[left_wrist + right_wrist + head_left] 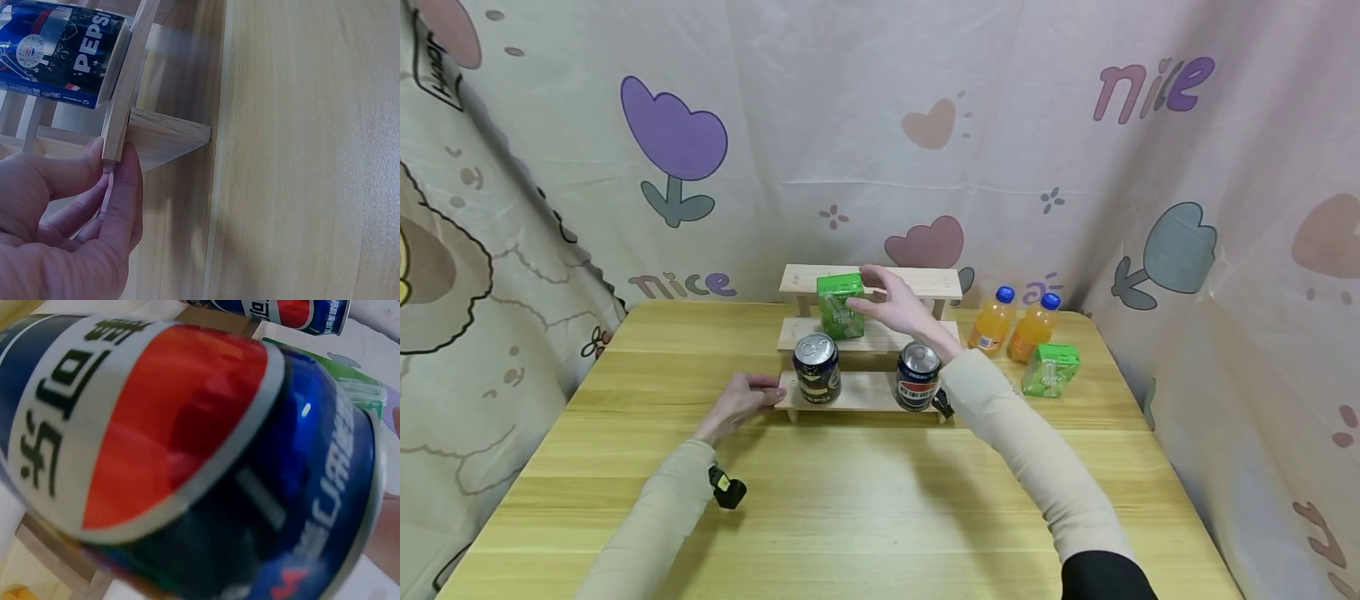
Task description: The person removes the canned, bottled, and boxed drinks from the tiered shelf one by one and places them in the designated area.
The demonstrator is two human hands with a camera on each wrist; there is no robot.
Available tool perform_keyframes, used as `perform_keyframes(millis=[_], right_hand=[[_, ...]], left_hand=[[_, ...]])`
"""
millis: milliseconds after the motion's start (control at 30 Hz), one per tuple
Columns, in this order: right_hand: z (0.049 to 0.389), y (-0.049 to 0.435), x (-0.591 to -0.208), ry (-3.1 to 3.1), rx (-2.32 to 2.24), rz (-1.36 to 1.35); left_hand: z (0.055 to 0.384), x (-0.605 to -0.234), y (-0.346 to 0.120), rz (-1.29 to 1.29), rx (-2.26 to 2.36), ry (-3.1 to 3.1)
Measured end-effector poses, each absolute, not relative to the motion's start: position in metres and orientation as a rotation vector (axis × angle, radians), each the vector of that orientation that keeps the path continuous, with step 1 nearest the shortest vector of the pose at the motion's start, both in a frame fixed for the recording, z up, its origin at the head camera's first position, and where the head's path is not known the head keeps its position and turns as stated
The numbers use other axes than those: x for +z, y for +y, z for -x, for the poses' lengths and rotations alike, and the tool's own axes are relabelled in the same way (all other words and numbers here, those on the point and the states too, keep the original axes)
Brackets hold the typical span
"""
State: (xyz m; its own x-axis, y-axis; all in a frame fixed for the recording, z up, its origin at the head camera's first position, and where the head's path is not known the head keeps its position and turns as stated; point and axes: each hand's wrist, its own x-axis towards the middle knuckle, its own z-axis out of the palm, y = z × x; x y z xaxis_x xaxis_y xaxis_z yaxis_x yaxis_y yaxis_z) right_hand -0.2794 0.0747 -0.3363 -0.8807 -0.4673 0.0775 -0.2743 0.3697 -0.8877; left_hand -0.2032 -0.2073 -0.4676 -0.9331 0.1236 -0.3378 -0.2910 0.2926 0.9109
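Note:
A small three-tier wooden rack (pixel 868 392) stands on the table. My left hand (pixel 741 406) pinches the left end of its lowest board, thumb above and fingers beneath, as the left wrist view shows. The right hand (pixel 895 304) grips a green drink carton (pixel 841 307) by its right side, at the left part of the middle tier; whether the carton bears on the board I cannot tell. Two dark blue Pepsi cans stand on the lowest tier: the left can (pixel 817 368) and the right can (pixel 917 377). The right can (pixel 181 437) fills most of the right wrist view.
Right of the rack stand two orange drink bottles with blue caps, one bottle (pixel 992 319) beside another bottle (pixel 1033 327). A second green carton (pixel 1051 370) sits in front of them. A patterned curtain (pixel 820 125) hangs behind the wooden table (pixel 880 517).

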Motion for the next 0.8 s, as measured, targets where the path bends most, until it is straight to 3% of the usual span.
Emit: perform_keyframes(millis=[800], right_hand=[[0.289, 0.056, -0.348, 2.58, -1.509, 0.653]], left_hand=[[0.205, -0.469, -0.207, 0.169, 1.689, 2.205]])
